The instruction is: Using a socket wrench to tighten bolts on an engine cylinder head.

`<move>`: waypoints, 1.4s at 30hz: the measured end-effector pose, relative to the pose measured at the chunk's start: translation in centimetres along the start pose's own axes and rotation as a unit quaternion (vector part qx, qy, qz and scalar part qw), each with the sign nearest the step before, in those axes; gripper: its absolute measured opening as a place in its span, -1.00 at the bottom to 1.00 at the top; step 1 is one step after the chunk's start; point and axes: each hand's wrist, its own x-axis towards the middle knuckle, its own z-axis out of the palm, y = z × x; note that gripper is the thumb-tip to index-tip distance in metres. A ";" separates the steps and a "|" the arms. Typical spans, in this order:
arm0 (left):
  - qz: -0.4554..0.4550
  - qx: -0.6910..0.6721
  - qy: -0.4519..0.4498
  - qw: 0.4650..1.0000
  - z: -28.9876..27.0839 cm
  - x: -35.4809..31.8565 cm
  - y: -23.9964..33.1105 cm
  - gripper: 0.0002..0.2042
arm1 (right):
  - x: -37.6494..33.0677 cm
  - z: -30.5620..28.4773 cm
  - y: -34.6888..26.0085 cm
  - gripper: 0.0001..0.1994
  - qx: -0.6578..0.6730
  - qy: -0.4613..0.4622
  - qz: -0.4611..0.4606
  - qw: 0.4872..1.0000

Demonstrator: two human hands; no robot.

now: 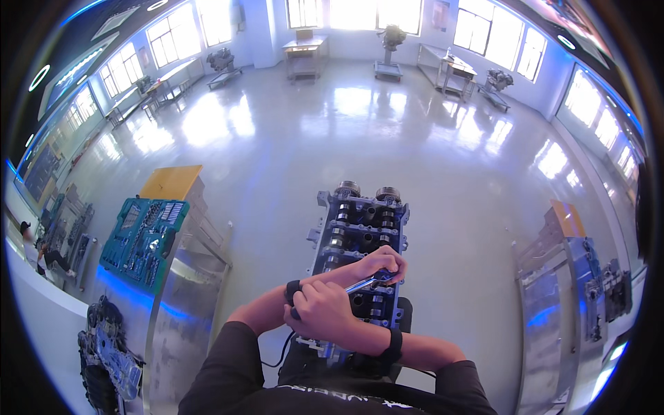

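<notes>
A cylinder head (366,220) with two camshafts stands in front of me, its sprockets at the far end. My forearms cross over its near part. My right hand (321,309) is closed around the handle of a ratchet wrench (358,285), left of the head; the dark handle end pokes out beside the fingers. My left hand (384,264) reaches across to the right and curls over the wrench's head end, above the right-hand camshaft. What the wrench's tip sits on is hidden under that hand.
On the left, a metal cabinet carries an open teal socket set (144,238) and a yellow board (170,182). Engine parts (111,353) lie nearer. To the right is another metal bench (546,304) with engine parts. A person (41,252) sits far left. A cable (280,356) hangs near me.
</notes>
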 end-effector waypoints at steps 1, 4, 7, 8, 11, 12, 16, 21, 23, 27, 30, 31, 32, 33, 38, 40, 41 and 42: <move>-0.005 0.007 0.000 1.000 0.2 -0.1 0.1 -0.72 | -0.1 0.1 -0.1 -0.71 -0.011 0.031 -0.019 0.999; -0.004 -0.001 0.000 1.000 0.3 -0.4 -0.5 -0.74 | -0.2 0.0 -0.4 -0.73 -0.008 0.087 -0.059 0.994; -0.032 -0.010 0.002 0.999 0.6 -0.6 -0.6 -0.75 | -0.5 0.3 -0.2 -0.72 0.016 0.074 -0.063 0.995; -0.049 -0.007 0.006 0.999 0.9 -0.7 -0.6 -0.76 | -0.8 0.1 -0.3 -0.72 0.017 0.072 -0.053 0.996; -0.062 0.010 0.006 0.998 1.4 -0.3 0.2 -0.77 | -1.1 -0.2 -0.1 -0.73 0.028 0.068 -0.057 0.996; -0.065 -0.001 0.006 0.998 1.5 -0.3 0.3 -0.78 | -1.2 -0.1 0.0 -0.73 0.027 0.072 -0.067 0.995; -0.073 -0.044 0.012 0.996 0.9 -0.1 0.8 -0.78 | -1.5 -0.6 0.6 -0.73 0.049 0.069 -0.096 0.992; -0.051 -0.028 0.076 0.995 0.3 -0.4 0.6 -0.73 | -5.5 -4.3 2.8 -0.71 0.194 -0.011 -0.234 0.953; -0.005 -0.066 0.081 0.994 -0.5 -2.2 0.6 -0.67 | -7.4 -7.8 5.1 -0.75 0.245 -0.137 -0.264 0.923; 0.014 -0.045 0.179 0.983 0.6 -5.3 0.5 -0.66 | -7.5 -13.9 8.2 -0.87 0.218 -0.163 -0.177 0.946; 0.026 -0.031 0.248 0.968 0.4 -6.0 0.1 -0.69 | -6.1 -16.0 9.7 -0.86 0.150 -0.171 -0.160 0.961; 0.029 -0.043 0.265 0.963 -0.2 -6.1 -0.1 -0.71 | -5.4 -16.5 10.3 -0.86 0.087 -0.153 -0.155 0.972; 0.045 -0.099 0.243 0.964 -0.2 -5.9 0.0 -0.77 | -4.9 -17.1 11.0 -0.86 0.018 -0.135 -0.146 0.980; 0.043 -0.098 0.232 0.967 -0.1 -5.6 0.0 -0.77 | -4.7 -17.3 12.0 -0.86 0.010 -0.131 -0.140 0.981; -0.021 0.047 0.290 0.956 2.3 -4.3 0.6 -0.82 | -4.2 -16.0 16.4 -0.86 -0.162 -0.088 0.033 0.982; -0.041 0.079 0.307 0.948 2.4 -3.9 -0.1 -0.77 | -3.2 -14.1 17.3 -0.78 -0.047 -0.122 0.196 0.972; -0.041 0.077 0.307 0.948 2.3 -3.6 -0.5 -0.77 | -2.6 -13.3 17.5 -0.78 -0.047 -0.125 0.197 0.971; -0.055 0.138 0.298 0.943 2.4 -3.1 -0.9 -0.77 | -1.8 -12.5 17.4 -0.76 0.031 -0.126 0.229 0.965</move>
